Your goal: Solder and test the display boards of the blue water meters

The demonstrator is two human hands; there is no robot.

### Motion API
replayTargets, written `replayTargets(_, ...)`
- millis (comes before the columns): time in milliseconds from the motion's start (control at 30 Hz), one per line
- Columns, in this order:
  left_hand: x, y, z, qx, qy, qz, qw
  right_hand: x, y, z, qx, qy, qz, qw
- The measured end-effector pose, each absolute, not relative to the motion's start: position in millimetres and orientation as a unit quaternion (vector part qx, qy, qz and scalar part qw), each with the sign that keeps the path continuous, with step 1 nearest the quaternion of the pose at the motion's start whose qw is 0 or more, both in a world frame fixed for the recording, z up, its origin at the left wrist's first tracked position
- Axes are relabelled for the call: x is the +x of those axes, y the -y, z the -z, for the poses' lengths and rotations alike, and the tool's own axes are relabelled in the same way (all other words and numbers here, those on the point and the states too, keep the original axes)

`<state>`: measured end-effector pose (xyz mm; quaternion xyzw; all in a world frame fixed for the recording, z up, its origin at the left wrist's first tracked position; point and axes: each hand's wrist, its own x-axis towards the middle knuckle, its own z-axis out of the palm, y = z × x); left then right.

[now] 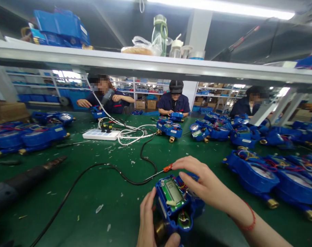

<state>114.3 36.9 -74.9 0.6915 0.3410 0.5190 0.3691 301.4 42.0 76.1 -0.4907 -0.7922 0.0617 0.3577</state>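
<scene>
Near the desk's (112, 206) front edge, the left hand (147, 219) held a blue water meter (178, 209) closely, while the right hand (199, 178), its hold on an orange-handled tool (167, 168) unclear, hovered where a slip could gouge the exposed circuit board (171, 192).

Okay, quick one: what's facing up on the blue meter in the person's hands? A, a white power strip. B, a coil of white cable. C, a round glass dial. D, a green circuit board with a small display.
D: a green circuit board with a small rectangular display faces up in the blue plastic meter housing, gripped by the left hand, with the right hand just above it.
</scene>
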Motion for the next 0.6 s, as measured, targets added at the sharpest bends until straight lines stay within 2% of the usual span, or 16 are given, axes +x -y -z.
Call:
replayTargets(167,113.0,-40.0,82.6,0.688,-0.359,-0.517,0.361,308.8,-47.7,-68.3,-0.511,0.778,-0.086,0.356)
replayTargets(333,114.2,-52.5,90.9,0.629,-0.435,-0.495,0.412,318.0,-53.3,-70.0,-0.551,0.737,-0.136,0.368)
replayTargets(433,112.8,-55.6,92.9,0.632,-0.443,-0.473,0.424,318.7,-52.8,-71.7,-0.522,0.75,-0.163,0.371)
replayTargets(600,107.2,-44.7,86.9,0.673,-0.376,-0.494,0.402,312.1,-47.7,-73.2,-0.448,0.837,-0.171,0.264)
